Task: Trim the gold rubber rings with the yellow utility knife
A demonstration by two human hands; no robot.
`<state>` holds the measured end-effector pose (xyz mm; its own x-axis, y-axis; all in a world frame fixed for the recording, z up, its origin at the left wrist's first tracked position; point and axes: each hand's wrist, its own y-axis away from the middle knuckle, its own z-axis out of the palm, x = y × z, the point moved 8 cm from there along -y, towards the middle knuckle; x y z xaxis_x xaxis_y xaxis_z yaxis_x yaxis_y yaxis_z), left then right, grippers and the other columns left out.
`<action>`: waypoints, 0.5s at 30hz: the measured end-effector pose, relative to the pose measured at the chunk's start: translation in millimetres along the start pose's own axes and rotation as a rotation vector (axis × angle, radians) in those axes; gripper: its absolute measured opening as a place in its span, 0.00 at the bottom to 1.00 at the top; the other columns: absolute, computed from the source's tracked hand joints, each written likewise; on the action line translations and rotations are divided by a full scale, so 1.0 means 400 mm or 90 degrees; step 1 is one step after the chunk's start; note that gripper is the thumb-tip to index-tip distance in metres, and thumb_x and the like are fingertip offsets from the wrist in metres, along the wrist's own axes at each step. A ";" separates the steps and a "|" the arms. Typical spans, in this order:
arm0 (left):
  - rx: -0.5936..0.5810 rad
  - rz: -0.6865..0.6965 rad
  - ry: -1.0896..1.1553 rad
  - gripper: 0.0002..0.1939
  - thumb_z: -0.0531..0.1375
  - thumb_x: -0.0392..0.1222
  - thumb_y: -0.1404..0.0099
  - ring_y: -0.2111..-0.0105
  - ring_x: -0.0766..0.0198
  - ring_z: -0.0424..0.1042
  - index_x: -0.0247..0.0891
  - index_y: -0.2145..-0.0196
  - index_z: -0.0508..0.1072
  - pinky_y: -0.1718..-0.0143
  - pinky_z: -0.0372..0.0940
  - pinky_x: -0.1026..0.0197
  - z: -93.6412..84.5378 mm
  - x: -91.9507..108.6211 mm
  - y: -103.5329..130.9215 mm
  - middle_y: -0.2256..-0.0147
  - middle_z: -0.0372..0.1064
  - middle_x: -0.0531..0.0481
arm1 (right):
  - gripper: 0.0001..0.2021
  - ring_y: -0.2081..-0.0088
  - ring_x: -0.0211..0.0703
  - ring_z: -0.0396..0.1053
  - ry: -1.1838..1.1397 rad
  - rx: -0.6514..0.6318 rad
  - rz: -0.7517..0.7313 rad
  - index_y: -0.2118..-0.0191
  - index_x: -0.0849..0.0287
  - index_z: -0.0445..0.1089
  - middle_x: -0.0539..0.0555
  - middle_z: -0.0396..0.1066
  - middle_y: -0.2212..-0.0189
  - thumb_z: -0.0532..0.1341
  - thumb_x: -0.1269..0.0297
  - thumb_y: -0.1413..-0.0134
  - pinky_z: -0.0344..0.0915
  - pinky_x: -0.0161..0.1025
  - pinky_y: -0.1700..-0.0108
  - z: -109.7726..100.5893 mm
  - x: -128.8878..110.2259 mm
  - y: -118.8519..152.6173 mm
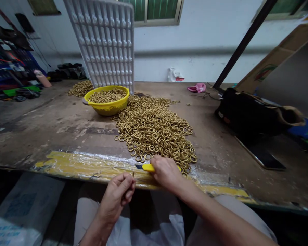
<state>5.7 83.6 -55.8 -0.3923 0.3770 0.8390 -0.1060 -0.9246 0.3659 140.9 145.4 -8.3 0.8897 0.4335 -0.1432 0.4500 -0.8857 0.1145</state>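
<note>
My right hand (166,171) is closed around a yellow utility knife (148,167), its dark blade pointing left, at the near edge of a pile of brass-coloured rings (156,128). To its left and a little lower, my left hand (120,189) pinches a small ring (132,174) between thumb and fingers, just over the table's taped front edge. The ring is seen nearly edge-on. Blade and ring are apart. Behind the pile at the left stands a yellow basin (107,108) filled with similar rings.
A ribbed white panel (110,48) stands upright behind the basin, beside a smaller ring pile (80,89). At the right lie a black bag (246,112), a phone (267,159) and a pink item (198,87). Yellow tape (79,165) covers the table's front edge.
</note>
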 end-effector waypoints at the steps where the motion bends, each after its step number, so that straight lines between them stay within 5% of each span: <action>1: 0.001 0.001 -0.013 0.15 0.65 0.49 0.45 0.85 0.78 0.51 0.33 0.74 0.68 0.87 0.43 0.73 0.000 -0.002 0.000 0.78 0.62 0.55 | 0.09 0.64 0.42 0.68 -0.012 0.004 0.002 0.63 0.60 0.68 0.55 0.71 0.64 0.55 0.74 0.51 0.55 0.35 0.65 -0.003 0.000 0.000; 7: -0.001 0.026 -0.110 0.14 0.65 0.48 0.45 0.84 0.77 0.52 0.33 0.69 0.72 0.86 0.44 0.73 0.001 0.007 -0.002 0.78 0.63 0.54 | 0.06 0.66 0.39 0.66 -0.151 0.050 -0.068 0.67 0.60 0.67 0.52 0.71 0.68 0.55 0.73 0.51 0.53 0.33 0.67 -0.036 -0.031 0.027; 15: 0.011 0.097 -0.224 0.17 0.63 0.52 0.44 0.84 0.75 0.50 0.34 0.72 0.69 0.84 0.45 0.70 0.004 0.037 0.002 0.84 0.54 0.59 | 0.05 0.70 0.39 0.64 -0.078 0.045 -0.133 0.68 0.59 0.67 0.52 0.70 0.68 0.57 0.73 0.54 0.48 0.36 0.71 -0.014 -0.068 0.049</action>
<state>1.1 88.3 -42.3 -0.0639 0.2344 0.9700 -0.0545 -0.9714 0.2311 126.1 117.4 3.2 0.7600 0.5887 -0.2754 0.6126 -0.7904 0.0009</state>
